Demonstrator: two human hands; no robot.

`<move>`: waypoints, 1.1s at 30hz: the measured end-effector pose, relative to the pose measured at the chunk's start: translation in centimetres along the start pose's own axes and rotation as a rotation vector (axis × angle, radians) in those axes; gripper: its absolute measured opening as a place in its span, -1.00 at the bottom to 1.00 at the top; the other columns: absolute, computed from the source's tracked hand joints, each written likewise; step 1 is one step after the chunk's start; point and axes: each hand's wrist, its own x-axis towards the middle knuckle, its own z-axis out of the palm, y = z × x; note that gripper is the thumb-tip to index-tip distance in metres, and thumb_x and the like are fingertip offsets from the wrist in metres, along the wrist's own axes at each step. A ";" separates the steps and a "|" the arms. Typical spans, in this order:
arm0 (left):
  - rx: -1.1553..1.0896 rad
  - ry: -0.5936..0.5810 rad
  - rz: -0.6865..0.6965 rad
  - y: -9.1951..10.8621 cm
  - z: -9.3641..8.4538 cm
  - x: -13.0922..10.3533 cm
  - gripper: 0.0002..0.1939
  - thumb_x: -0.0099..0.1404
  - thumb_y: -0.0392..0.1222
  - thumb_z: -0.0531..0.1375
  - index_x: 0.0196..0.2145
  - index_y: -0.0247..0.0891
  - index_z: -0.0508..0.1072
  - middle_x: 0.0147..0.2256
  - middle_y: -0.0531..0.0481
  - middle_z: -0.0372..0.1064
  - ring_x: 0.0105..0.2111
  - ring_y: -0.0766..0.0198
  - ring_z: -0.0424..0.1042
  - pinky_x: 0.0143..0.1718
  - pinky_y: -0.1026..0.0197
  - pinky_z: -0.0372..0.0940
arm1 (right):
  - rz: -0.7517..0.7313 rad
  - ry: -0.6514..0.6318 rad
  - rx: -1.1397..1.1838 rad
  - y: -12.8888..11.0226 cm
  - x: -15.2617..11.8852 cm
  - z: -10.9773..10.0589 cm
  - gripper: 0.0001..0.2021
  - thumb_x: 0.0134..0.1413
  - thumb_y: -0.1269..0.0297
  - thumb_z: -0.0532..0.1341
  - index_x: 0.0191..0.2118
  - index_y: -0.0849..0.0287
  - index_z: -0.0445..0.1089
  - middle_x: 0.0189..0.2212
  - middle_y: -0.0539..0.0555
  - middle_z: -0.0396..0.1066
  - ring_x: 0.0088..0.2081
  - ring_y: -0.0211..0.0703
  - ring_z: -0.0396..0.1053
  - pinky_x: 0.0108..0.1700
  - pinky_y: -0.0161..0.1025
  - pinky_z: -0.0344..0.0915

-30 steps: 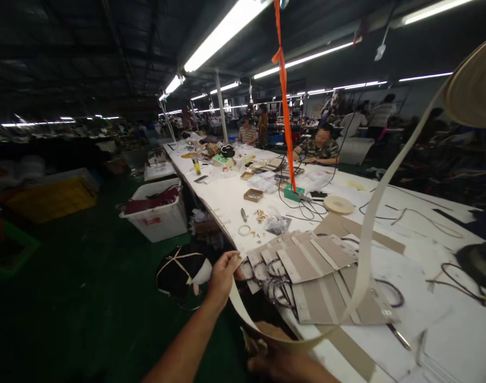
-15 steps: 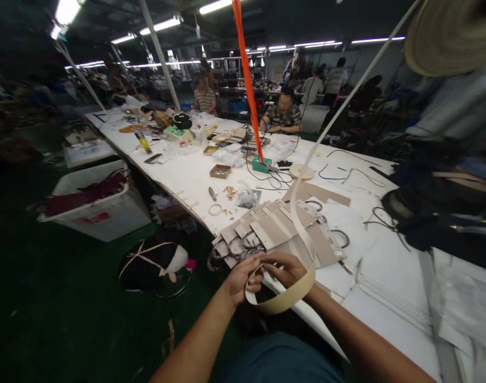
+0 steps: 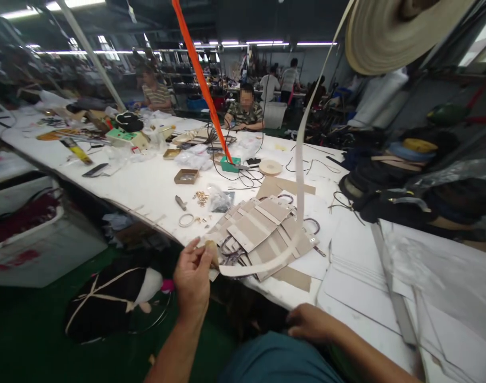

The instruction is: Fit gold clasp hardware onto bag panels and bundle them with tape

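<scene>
My left hand [image 3: 192, 274] pinches the loose end of a long cream tape [image 3: 262, 268] between thumb and fingers, at the table's front edge. The tape sags from that pinch, then rises steeply toward a large roll [image 3: 398, 37] hanging at upper right. Down by my lap, my right hand [image 3: 310, 322] is apart from the tape, its fingers curled; whatever they may hold is hidden. Just beyond the tape lie several beige flat panels [image 3: 261, 226] in an overlapping pile, with dark looped cords at their edges.
The white table [image 3: 147, 194] carries brass-coloured pieces [image 3: 202, 198], a small ring [image 3: 186, 219], a cardboard box [image 3: 186, 176] and a flat tape roll [image 3: 270, 167]. White sheets [image 3: 358, 298] lie at right. A bin [image 3: 71, 255] stands at left. A co-worker [image 3: 245, 111] sits across.
My hands have separated: the left has moved left with the tape end, the right has let go of the tape and dropped toward my lap. The tape loop has opened out. The view has turned right.
</scene>
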 end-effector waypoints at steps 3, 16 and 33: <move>0.288 0.056 0.447 4.2 -1.0 -0.2 -0.55 0.27 -0.18 0.41 0.08 -0.23 0.49 -0.20 -0.01 0.58 -0.25 0.28 0.59 -0.14 0.23 0.51 | -0.050 0.089 0.091 -2.9 -2.0 -0.7 -0.81 0.05 0.29 0.28 -0.26 0.08 0.65 -0.35 0.02 0.62 -0.24 0.01 0.56 -0.16 -0.16 0.39; 0.385 -0.658 1.004 0.5 3.5 -7.0 -0.70 0.30 -0.52 0.28 -0.09 -0.21 0.46 -0.26 -0.04 0.61 -0.26 0.25 0.57 -0.19 0.20 0.51 | -0.279 0.454 0.769 -12.9 -3.2 -2.9 -0.51 0.02 -0.09 0.44 -0.05 0.16 0.50 -0.27 0.08 0.54 -0.21 -0.03 0.48 -0.15 -0.18 0.42; 0.572 -1.095 0.076 -5.3 16.4 -6.8 -0.53 0.36 -0.19 0.27 0.21 -0.17 0.40 0.02 -0.14 0.53 -0.01 0.11 0.51 0.06 0.03 0.40 | -0.385 0.595 0.415 -0.6 -2.2 -12.3 -0.74 0.38 0.24 0.20 0.05 0.01 0.60 -0.05 0.10 0.61 0.02 -0.06 0.53 0.13 -0.16 0.40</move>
